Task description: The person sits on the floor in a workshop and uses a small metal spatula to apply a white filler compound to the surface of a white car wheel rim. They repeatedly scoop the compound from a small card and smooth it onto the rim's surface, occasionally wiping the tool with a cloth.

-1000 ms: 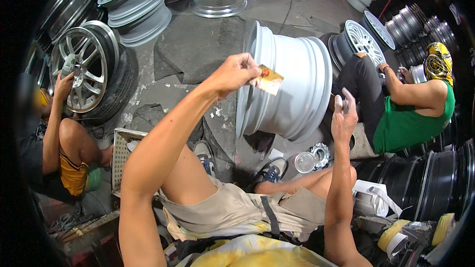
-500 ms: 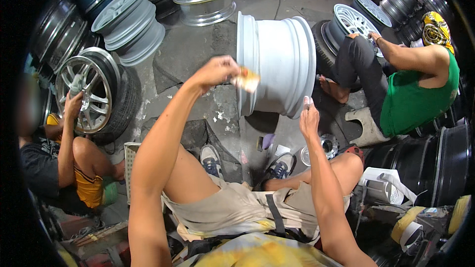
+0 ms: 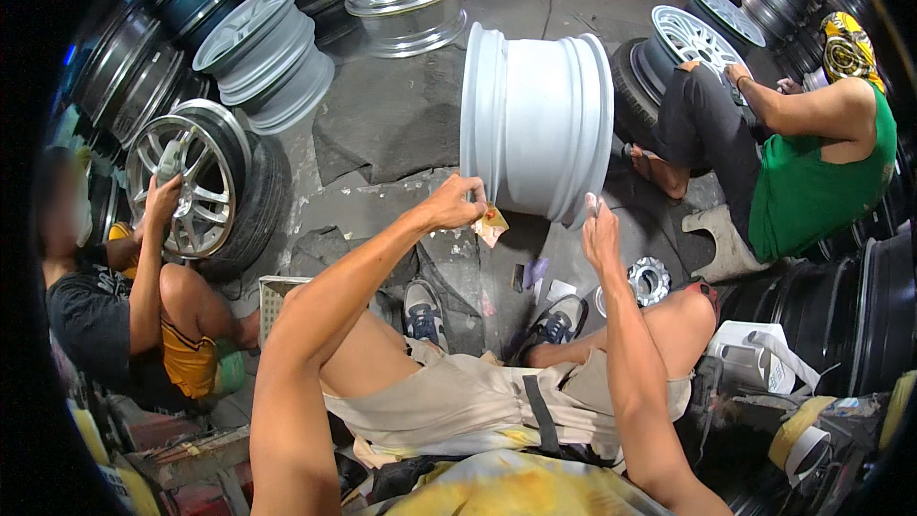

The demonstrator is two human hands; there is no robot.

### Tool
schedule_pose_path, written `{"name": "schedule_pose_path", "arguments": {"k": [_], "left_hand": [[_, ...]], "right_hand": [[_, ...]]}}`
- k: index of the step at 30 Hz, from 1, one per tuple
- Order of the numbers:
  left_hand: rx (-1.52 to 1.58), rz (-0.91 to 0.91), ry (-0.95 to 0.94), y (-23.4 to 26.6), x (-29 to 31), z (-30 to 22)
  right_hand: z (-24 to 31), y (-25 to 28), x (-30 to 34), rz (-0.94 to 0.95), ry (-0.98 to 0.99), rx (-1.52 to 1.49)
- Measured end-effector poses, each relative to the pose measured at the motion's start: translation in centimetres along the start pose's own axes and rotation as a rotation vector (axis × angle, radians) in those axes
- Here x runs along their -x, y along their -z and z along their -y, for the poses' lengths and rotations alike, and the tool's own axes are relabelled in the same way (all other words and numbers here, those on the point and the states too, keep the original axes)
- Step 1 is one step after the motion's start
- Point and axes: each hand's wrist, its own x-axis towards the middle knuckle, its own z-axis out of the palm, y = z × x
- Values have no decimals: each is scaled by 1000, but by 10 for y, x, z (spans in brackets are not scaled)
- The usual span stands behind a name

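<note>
A grey-white wheel rim (image 3: 537,119) stands on its tread side in front of me, its barrel facing me. My left hand (image 3: 453,204) is closed on a small tan piece of sandpaper (image 3: 491,226) with orange-red marks. It is at the lower left edge of the rim; whether the sheet touches the metal is unclear. My right hand (image 3: 601,234) grips the lower right lip of the rim, thumb and fingertips up. The fingers' far side is hidden.
A person in green (image 3: 812,167) works on a spoked rim (image 3: 692,36) at right. Another person (image 3: 91,306) at left handles a wheel with tyre (image 3: 191,182). Stacked rims (image 3: 401,0) stand behind. A ring-shaped metal part (image 3: 650,281) lies by my right knee.
My left hand with the sandpaper has moved down and slightly right, from the rim's upper left side to its lower left edge. My right hand stays on the right lip.
</note>
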Motion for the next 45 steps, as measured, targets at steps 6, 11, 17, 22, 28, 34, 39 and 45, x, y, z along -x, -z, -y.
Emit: {"name": "schedule_pose_path", "arguments": {"k": [6,11,17,22,28,34,39,45], "left_hand": [[521,88,67,59,12,-72],[834,-16,133,80,-9,-97],[1078,-141,214,95,-27,-80],[1129,-249,221,105,-21,-90],[750,175,166,114,20,-77],[562,537,94,85,55,-89],[447,468,48,72,48,-88],[568,218,112,98,33,-90]], "right_hand": [[57,62,-15,-175,204,117],[75,82,-87,-104,105,127],[111,72,-141,-153,-75,181],[88,73,-130,-257,60,25],[44,95,-25,-77,76,-221],[35,87,36,71,-128,-167],[54,80,35,6,-17,-224],[52,65,-2,-121,60,-232]]}}
